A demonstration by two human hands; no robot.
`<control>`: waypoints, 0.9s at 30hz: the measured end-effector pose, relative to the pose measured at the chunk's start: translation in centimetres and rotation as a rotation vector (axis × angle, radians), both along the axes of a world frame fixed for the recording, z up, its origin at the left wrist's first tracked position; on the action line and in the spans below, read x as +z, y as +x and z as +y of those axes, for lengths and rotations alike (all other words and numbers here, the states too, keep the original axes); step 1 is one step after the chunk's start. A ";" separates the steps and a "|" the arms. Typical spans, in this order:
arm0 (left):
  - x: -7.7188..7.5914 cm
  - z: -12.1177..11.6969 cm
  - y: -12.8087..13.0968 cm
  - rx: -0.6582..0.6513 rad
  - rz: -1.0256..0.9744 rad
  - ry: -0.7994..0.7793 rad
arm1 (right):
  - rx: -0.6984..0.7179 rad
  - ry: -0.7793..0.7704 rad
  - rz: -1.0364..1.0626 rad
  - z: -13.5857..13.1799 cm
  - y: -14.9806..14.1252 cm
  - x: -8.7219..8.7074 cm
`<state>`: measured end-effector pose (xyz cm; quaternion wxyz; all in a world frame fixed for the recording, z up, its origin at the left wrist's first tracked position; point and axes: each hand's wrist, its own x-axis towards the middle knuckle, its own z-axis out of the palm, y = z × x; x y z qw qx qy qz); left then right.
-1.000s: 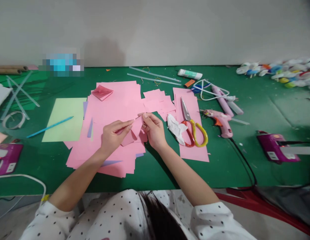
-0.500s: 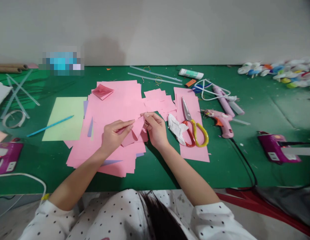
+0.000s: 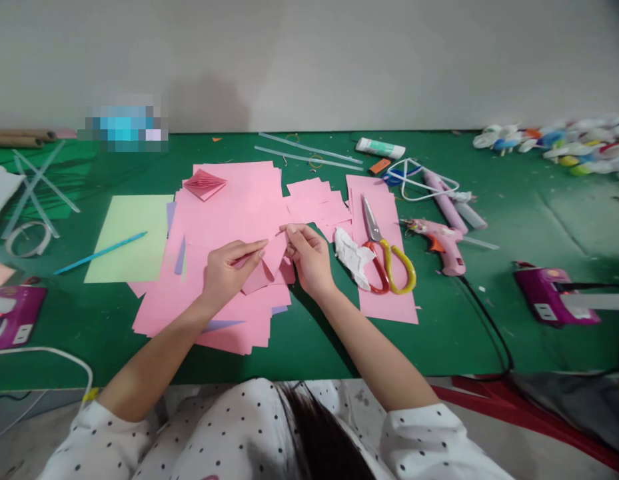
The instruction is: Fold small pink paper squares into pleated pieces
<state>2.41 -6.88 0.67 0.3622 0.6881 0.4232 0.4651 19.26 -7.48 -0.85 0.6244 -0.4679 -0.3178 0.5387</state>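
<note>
Between my two hands is a small piece of pink paper [image 3: 275,257], bent over and held just above the stack. My left hand [image 3: 230,268] pinches its left side between thumb and fingers. At its upper right edge, my right hand [image 3: 309,259] pinches with thumb and forefinger. Beneath lies a stack of large pink sheets [image 3: 229,227], with purple bits showing at its edges. A folded pink paper piece [image 3: 205,185] with many pleats rests on the stack's upper left. Small pink squares [image 3: 319,203] are spread beyond my right hand.
Scissors [image 3: 374,223] and a crumpled white tissue [image 3: 352,257] lie on pink strips at the right. Farther right are a pink glue gun [image 3: 442,243] with a black cord and a purple power strip [image 3: 556,297]. A blue pencil [image 3: 102,253] crosses a light green sheet [image 3: 124,267] at the left.
Hardly anything differs. Both hands keep their pinch on the small pink paper, and the right fingertips have shifted very slightly. The things on the table stay where they were.
</note>
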 end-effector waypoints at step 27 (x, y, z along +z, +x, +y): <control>0.3 0.4 -0.2 0.099 -0.023 -0.066 | 0.209 0.035 -0.347 -0.5 -0.6 0.7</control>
